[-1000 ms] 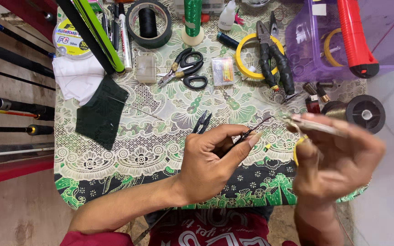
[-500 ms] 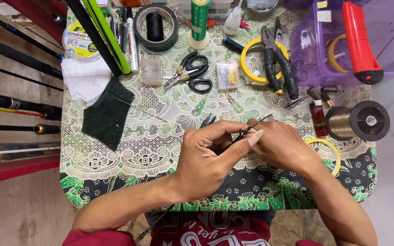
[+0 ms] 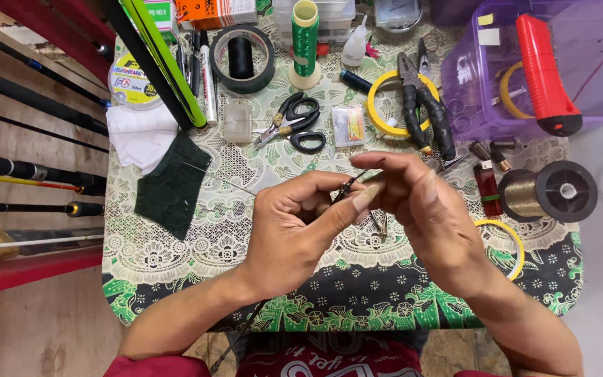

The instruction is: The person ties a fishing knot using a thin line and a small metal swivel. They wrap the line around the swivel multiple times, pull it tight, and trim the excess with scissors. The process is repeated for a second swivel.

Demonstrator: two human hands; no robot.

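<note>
Rods (image 3: 29,171) lie off the counter's (image 3: 176,279) left edge. Left hand (image 3: 294,227) pinches a small dark metal fitting (image 3: 345,188) above counter centre, thumb and fingers closed on it. Right hand (image 3: 420,202) meets it, fingertips closed on the fitting's thin upper end. Judgement: brace both wrists together and keep the pinch low, so the piece cannot twist. Scissors (image 3: 294,129) and 1 line spool (image 3: 549,190) lie beyond.

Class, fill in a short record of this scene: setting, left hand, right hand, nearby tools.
setting: table with patterned cloth
left hand: pinches a small dark metal piece
right hand: fingers meet the same piece
nearby tools: scissors, pliers, black tape roll, thread spool, yellow ring
</note>
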